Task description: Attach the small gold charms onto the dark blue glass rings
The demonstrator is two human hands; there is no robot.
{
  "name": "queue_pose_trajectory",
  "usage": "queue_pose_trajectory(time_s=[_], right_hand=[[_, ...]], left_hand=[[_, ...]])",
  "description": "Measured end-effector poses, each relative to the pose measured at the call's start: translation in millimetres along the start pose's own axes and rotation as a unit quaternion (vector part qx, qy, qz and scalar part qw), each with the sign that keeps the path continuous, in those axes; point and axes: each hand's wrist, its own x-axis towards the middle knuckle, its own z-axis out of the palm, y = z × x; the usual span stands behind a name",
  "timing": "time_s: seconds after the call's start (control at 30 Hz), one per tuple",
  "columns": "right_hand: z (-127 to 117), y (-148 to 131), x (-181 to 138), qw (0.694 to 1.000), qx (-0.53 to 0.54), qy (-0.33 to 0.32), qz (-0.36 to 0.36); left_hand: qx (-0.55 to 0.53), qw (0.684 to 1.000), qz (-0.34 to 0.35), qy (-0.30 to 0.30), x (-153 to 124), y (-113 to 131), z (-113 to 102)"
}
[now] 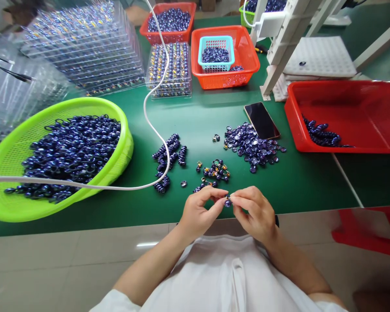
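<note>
My left hand (pixel 203 211) and my right hand (pixel 256 212) meet at the table's front edge, fingertips pinched. Between them is a small glossy dark-blue piece (pixel 228 202) with a bit of gold; its exact kind is too small to make out. Just beyond my fingers lies a loose cluster of dark-blue and gold pieces (pixel 217 170). Farther right spreads a heap of dark-blue round caps (pixel 251 145). To the left, short stacked rows of glossy dark-blue pieces (pixel 170 151) rest on the green table (pixel 201 117), with a single cap (pixel 183 183) nearby.
A lime-green basket (pixel 126 147) full of looped blue pieces stands left, crossed by a white cable (pixel 149 117). Stacked clear trays (pixel 84 47) rise behind. Red baskets (pixel 225 80) stand at the back. A phone (pixel 262 120) touches the cap heap; a red bin (pixel 344 149) stands right.
</note>
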Motion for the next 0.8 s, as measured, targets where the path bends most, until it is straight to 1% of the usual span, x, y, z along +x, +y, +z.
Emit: queue_pose_trajectory(time_s=[0.13, 0.3, 0.37, 0.5, 0.57, 0.73, 0.8], right_hand=[[0, 0, 0, 1.000, -0.020, -0.002, -0.015], [0, 0, 4, 1.000, -0.011, -0.015, -0.008], [0, -2, 7, 1.000, 0.013, -0.013, 0.024], [3, -7, 8, 0.985, 0.071, -0.006, 0.154], [5, -9, 8, 0.977, 0.089, -0.011, 0.196], [8, -11, 7, 0.973, 0.103, -0.007, 0.206], [9, -11, 7, 0.972, 0.105, -0.006, 0.208]], left_hand=[[0.013, 0.999, 0.029, -0.004, 0, -2, 0], [0.002, 1.000, 0.006, -0.019, 2, -3, 0], [-0.008, 1.000, -0.007, -0.019, 2, -3, -1], [-0.024, 0.999, -0.021, -0.005, 1, -1, 1], [-0.029, 0.999, -0.031, -0.001, 1, -2, 2], [-0.089, 0.993, -0.071, -0.005, 1, -4, 4], [-0.097, 0.992, -0.080, -0.009, 2, -4, 4]])
